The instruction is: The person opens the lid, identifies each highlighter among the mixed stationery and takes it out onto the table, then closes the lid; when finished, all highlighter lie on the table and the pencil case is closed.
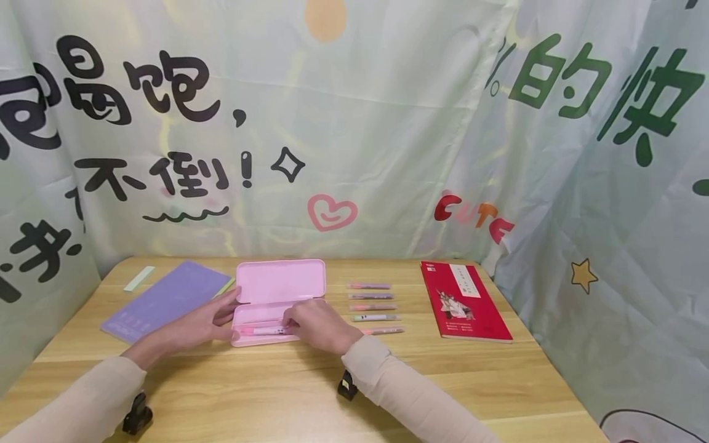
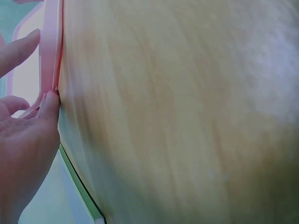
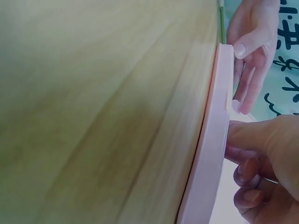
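A pink pencil case [image 1: 281, 282] lies on the table with its lid tipped back. Inside its tray, near the front, is a pink and white pen [image 1: 263, 331]. My right hand [image 1: 324, 325] reaches in from the right and pinches the pen's right end, which its fingers hide. The right wrist view shows its thumb [image 3: 250, 134] just over the case wall, the other fingers bent. My left hand [image 1: 207, 320] rests at the case's left end, fingers spread and fairly straight. In the left wrist view its thumb [image 2: 50, 105] touches the case's corner.
Several pens [image 1: 375, 317] lie in a row right of the case. Farther right is a red booklet [image 1: 471, 304]. A purple notebook [image 1: 166, 298] lies partly beside my left hand, with a pale green strip [image 1: 139, 279] behind it. Printed curtains [image 1: 376, 135] hang around the table.
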The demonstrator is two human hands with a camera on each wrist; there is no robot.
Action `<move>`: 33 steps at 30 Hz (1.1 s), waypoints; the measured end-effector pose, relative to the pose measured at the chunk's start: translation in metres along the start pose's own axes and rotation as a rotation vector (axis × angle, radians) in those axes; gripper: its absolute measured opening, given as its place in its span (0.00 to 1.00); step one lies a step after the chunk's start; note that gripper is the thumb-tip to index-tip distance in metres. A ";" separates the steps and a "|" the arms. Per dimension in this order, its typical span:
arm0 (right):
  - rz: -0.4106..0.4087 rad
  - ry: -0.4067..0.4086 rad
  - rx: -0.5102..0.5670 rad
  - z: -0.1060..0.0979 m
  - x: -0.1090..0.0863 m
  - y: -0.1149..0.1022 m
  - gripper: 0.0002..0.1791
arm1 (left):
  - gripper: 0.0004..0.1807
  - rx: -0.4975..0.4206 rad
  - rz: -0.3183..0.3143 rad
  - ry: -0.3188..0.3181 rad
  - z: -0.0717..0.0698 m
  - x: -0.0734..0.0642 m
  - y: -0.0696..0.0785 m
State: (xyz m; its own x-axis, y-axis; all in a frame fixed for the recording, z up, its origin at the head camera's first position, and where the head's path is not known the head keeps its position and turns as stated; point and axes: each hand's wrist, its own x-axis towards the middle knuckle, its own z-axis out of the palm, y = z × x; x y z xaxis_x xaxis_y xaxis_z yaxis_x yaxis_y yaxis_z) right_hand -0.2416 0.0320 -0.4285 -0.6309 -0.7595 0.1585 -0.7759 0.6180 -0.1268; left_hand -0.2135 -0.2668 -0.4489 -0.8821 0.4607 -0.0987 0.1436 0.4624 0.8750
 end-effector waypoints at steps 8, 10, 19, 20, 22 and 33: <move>0.032 -0.009 0.142 -0.018 -0.008 0.003 0.05 | 0.61 -0.005 0.027 0.002 0.000 0.002 0.000; 0.036 -0.017 0.144 -0.023 -0.010 0.006 0.06 | 0.61 -0.001 0.029 0.004 0.000 0.002 0.000; 0.060 -0.067 0.139 -0.024 -0.021 0.017 0.06 | 0.61 0.007 0.030 0.002 0.000 0.001 -0.001; 0.061 -0.067 0.135 -0.023 -0.021 0.018 0.06 | 0.61 0.006 0.031 0.003 0.000 0.000 -0.001; 0.066 -0.061 0.131 -0.021 -0.022 0.018 0.06 | 0.61 0.006 0.029 0.006 0.001 0.000 -0.001; 0.083 0.028 0.207 -0.024 -0.040 0.040 0.04 | 0.61 -0.004 0.042 0.004 0.001 0.000 -0.002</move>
State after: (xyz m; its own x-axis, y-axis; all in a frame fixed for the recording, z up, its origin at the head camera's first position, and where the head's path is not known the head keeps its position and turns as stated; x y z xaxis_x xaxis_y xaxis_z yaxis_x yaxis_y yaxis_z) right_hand -0.2469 0.0920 -0.4163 -0.6947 -0.6998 0.1662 -0.7068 0.6214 -0.3381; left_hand -0.2137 -0.2674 -0.4512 -0.8771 0.4765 -0.0603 0.1784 0.4398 0.8802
